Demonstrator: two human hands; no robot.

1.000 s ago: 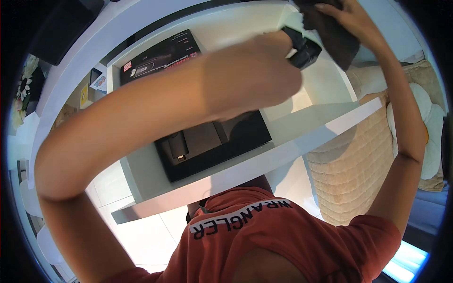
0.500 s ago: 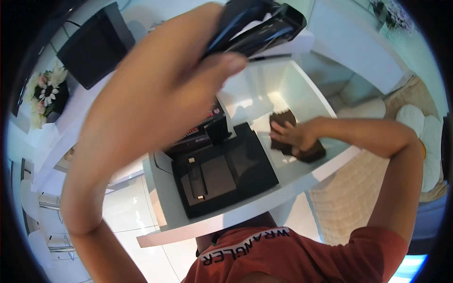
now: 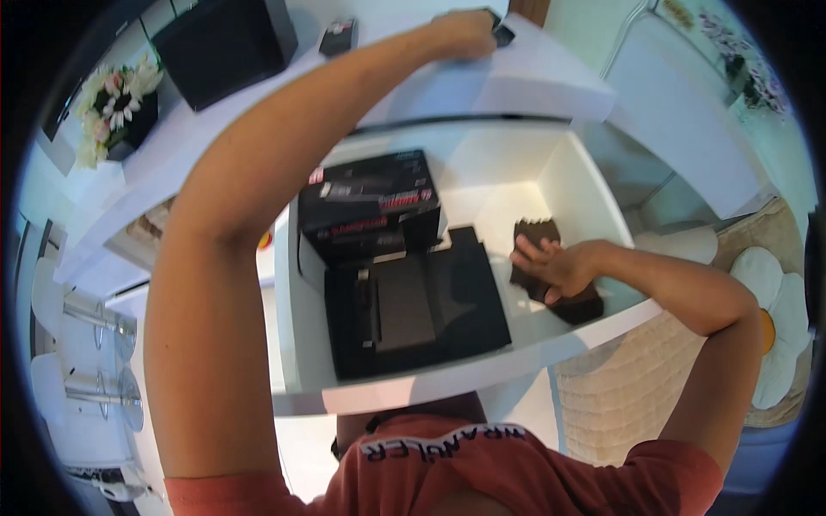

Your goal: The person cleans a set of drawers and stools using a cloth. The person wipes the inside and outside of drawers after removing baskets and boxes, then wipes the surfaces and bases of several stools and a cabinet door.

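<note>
My left hand (image 3: 465,36) is stretched out over the far white tabletop, closed around a glossy black object (image 3: 502,33). Most of that object is hidden by the hand, and its kind cannot be told. My right hand (image 3: 559,268) lies with fingers spread on a dark brown item with a scalloped edge (image 3: 578,308), at the right side of the open white drawer (image 3: 594,185). Left of it in the drawer is a flat black case (image 3: 469,297) with a recessed panel. Behind the case stands a black box (image 3: 370,193) with red lettering.
On the tabletop (image 3: 542,73) lies a small dark device (image 3: 338,38) beside a large black panel (image 3: 224,47). A flower arrangement (image 3: 116,107) stands at the far left. White stools (image 3: 56,391) are at the left, and a beige quilted cover (image 3: 615,387) is at the right.
My left hand has moved away from over the drawer to the far tabletop, carrying the glossy black object. The black box now shows more fully. My right hand stays on the brown item.
</note>
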